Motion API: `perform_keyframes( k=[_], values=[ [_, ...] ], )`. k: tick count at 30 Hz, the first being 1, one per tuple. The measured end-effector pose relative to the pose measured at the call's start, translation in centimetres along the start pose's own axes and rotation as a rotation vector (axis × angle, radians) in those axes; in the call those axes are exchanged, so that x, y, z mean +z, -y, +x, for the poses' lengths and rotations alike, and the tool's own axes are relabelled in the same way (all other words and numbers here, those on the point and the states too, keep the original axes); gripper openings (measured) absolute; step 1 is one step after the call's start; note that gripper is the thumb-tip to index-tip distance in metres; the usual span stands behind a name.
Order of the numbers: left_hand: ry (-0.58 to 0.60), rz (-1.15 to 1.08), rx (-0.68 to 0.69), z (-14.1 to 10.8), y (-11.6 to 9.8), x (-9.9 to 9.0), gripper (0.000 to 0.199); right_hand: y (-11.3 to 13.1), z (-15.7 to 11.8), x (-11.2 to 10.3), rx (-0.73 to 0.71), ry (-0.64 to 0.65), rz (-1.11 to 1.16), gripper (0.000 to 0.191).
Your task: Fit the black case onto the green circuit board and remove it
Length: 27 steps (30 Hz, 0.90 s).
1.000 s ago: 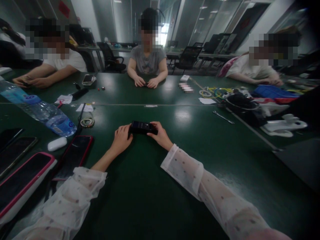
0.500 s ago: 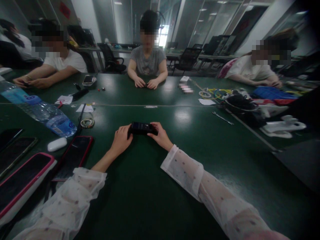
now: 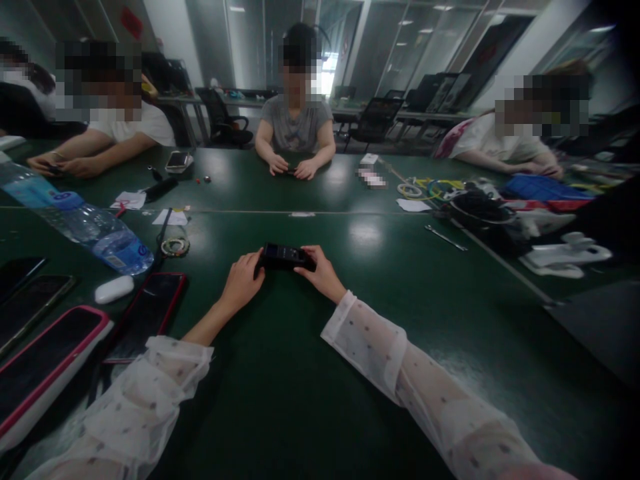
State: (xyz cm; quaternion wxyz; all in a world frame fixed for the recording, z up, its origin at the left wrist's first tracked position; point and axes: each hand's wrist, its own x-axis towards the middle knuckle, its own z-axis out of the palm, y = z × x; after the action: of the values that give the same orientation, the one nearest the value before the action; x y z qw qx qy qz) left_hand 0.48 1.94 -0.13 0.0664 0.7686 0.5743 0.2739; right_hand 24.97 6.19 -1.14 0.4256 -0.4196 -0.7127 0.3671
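Observation:
A small black device [image 3: 284,255] with a lit screen is held at the middle of the dark green table [image 3: 280,373]. My left hand [image 3: 243,279] grips its left end, the fingers bent round the edge. At its right end, my right hand [image 3: 321,270] has the thumb in front and the fingers behind. The undersides of the device and of my fingertips are hidden. Left of my left hand lie a phone in a red case [image 3: 150,310] and a white earphone case [image 3: 115,290].
More phones, one in a pink case [image 3: 55,367], lie at the left near a tilted plastic bottle [image 3: 100,233]. A wrench [image 3: 446,238], cables [image 3: 425,189] and white parts [image 3: 570,253] are at the right. Three people sit across the table, hands resting on it.

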Motion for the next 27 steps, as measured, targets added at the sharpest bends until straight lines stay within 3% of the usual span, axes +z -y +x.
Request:
perform_keyframes(
  k=[27],
  values=[
    [-0.062,0.171,-0.019,-0.3,-1.7,-1.0,0.038,0.2,-0.1,0.0,0.023,0.034,-0.086,0.057]
  ],
)
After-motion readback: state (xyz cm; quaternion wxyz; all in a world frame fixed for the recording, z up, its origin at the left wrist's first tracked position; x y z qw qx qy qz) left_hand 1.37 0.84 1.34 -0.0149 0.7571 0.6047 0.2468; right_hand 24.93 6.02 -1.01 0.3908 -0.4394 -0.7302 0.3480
